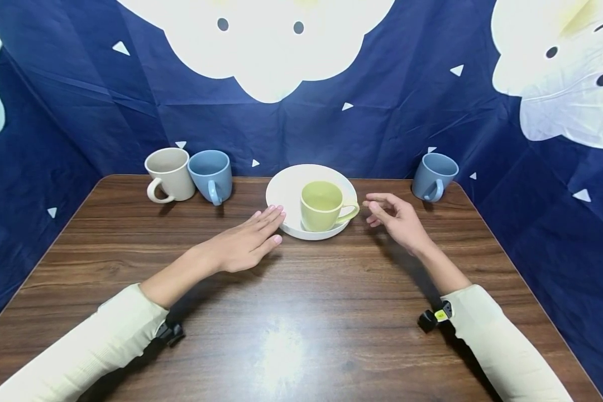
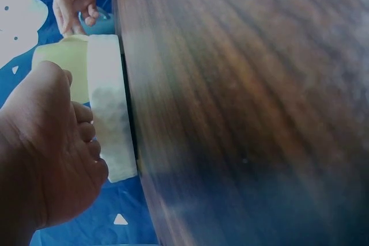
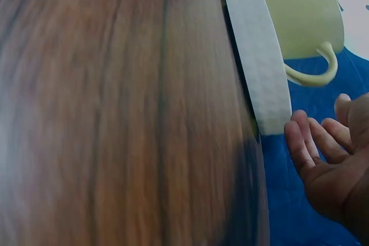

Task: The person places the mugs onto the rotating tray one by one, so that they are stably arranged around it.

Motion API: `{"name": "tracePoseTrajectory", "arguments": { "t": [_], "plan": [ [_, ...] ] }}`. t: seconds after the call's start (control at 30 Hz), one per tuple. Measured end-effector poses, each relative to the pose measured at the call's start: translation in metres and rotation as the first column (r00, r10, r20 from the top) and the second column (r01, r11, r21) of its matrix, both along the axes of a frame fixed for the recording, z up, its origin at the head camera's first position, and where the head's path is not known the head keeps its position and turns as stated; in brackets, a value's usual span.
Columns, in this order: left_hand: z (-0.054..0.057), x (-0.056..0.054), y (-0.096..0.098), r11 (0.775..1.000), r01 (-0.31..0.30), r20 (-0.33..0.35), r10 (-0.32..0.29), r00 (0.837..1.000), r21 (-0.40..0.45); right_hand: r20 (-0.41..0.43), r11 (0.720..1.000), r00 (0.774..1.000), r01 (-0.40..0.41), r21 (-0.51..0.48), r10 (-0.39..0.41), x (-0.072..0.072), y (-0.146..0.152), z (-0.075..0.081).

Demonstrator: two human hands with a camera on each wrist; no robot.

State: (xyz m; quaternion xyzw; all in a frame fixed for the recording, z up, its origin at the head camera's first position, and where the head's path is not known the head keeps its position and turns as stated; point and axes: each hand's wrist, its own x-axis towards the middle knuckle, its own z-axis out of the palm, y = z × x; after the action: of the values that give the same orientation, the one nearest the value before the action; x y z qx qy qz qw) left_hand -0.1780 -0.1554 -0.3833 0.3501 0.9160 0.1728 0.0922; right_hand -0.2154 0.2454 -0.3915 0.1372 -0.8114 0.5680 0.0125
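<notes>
A yellow-green mug stands upright on a white round plate with a raised rim, its handle toward the right. At the plate's left edge is my left hand, fingers straight, the fingertips over or at the rim; whether they touch it I cannot tell. My right hand hovers just right of the mug's handle, fingers loosely bent around nothing. In the right wrist view the plate's textured side shows, and the right fingertips sit close by its edge.
A grey-white mug and a blue mug stand side by side at the back left of the wooden table. Another blue mug is at the back right. Behind the table hangs a dark blue cloth.
</notes>
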Motion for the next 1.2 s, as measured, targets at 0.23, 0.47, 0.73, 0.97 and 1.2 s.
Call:
{"name": "tracePoseTrajectory", "arguments": {
  "t": [0.23, 0.47, 0.73, 0.97, 1.2],
  "plan": [
    [-0.001, 0.0, 0.001, 1.0, -0.001, -0.013, 0.001, 1.0, -0.008, 0.007, 0.994, 0.995, 0.101, -0.042, -0.101, 0.002, 0.02, 0.007],
    [0.0, 0.002, 0.002, 1.0, 0.006, -0.013, -0.006, 1.0, -0.009, 0.006, 0.984, 0.989, 0.144, -0.105, -0.145, 0.002, 0.038, 0.011],
    [0.0, 0.005, 0.005, 1.0, 0.015, -0.033, -0.015, 0.999, -0.012, -0.006, 0.965, 0.976, 0.213, -0.155, -0.217, 0.004, 0.057, 0.014],
    [0.0, 0.011, 0.008, 0.999, 0.032, -0.044, -0.033, 0.998, -0.027, -0.013, 0.94, 0.964, 0.255, -0.227, -0.264, 0.004, 0.072, 0.016],
    [0.002, 0.015, 0.012, 0.998, 0.054, -0.058, -0.056, 0.997, -0.023, 0.012, 0.9, 0.948, 0.306, -0.309, -0.318, 0.002, 0.084, 0.017]
  ]
}}
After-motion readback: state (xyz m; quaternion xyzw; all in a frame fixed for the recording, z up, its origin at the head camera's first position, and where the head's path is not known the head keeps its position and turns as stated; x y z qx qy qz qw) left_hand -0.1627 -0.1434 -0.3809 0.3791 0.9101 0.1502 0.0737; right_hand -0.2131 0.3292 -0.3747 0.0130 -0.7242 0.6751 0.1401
